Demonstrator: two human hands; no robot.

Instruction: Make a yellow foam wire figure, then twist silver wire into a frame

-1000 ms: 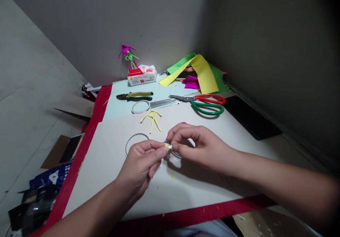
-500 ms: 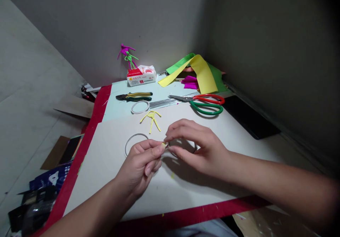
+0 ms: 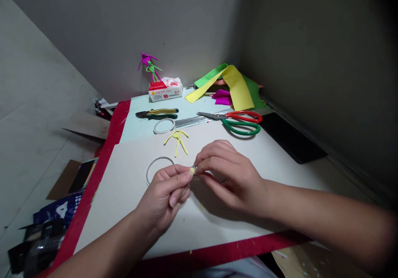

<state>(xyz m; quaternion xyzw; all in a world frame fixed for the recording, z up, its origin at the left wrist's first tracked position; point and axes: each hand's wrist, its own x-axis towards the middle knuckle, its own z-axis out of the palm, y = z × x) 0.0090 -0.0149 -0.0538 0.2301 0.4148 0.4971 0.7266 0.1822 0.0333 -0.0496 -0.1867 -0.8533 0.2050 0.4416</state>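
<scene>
Near the middle of the table, my left hand (image 3: 169, 191) pinches a small yellow piece (image 3: 192, 171) between thumb and fingertips. Its shape is mostly hidden. My right hand (image 3: 228, 172) meets it from the right, thumb and fingertips closed at the piece's tip; what they hold is covered. Behind the left hand lies a thin grey ring (image 3: 159, 158), partly hidden. Under the right hand, another ring is almost wholly covered. Just beyond the hands, a yellow stick figure (image 3: 177, 136) with arms and legs lies flat.
Scissors (image 3: 242, 122), a bundle of thin wires (image 3: 189, 122), a white tape roll (image 3: 155, 128) and pliers (image 3: 160, 113) lie farther back. A small box (image 3: 166, 93) carries magenta and green figures. Coloured paper strips (image 3: 238, 85) and a black phone-like slab (image 3: 292, 139) sit right.
My right hand's fingers have drawn together and moved slightly left onto the tip of the yellow piece, covering more of the ring below. My left hand has barely moved.
</scene>
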